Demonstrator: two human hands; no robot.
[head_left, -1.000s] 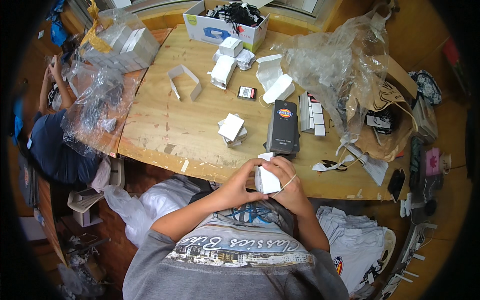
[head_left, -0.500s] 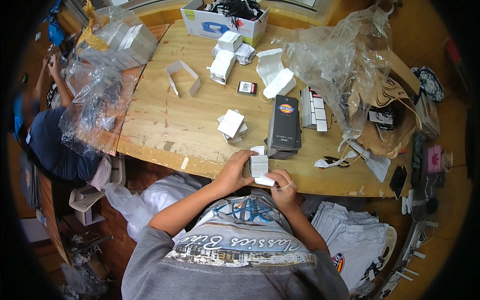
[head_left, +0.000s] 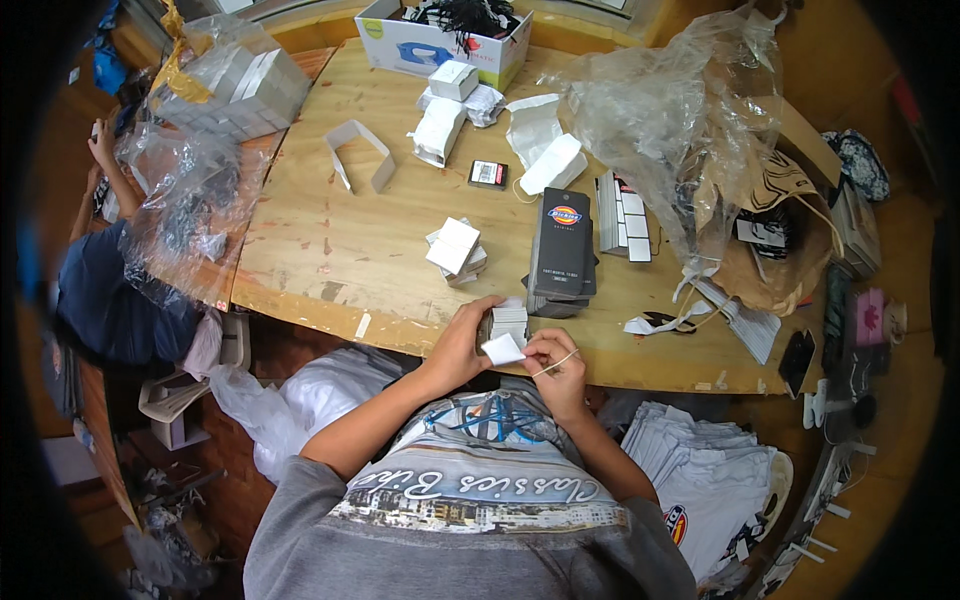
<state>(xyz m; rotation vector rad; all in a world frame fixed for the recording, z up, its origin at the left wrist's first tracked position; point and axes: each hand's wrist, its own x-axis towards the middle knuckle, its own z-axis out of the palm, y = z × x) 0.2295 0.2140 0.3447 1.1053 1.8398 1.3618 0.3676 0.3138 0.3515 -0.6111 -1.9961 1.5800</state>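
Observation:
At the table's near edge, my left hand [head_left: 460, 345] is closed around the side of a stack of small white cards [head_left: 509, 320]. At the near end of that stack a white card or paper flap [head_left: 502, 350] tilts up. My right hand [head_left: 558, 372] pinches its right corner, and a pale rubber band [head_left: 556, 364] crosses the fingers of this hand. Just beyond the stack stands a tall pile of dark grey hang tags [head_left: 563, 240]. Left of the pile, several bundles of small white cards [head_left: 454, 246] lie stacked crosswise.
A row of black-and-white tags [head_left: 625, 220] lies right of the dark pile. Torn white wrappers [head_left: 552, 165], a bent card strip [head_left: 360, 150], a cardboard box [head_left: 430, 45] and clear plastic bags [head_left: 670, 110] lie farther back. A phone [head_left: 797, 362] rests at the right edge. Another person works at left.
The stack has shifted slightly left in my left hand. The white flap at its near end has been lifted and turned by my right hand, whose fingers have moved up a little.

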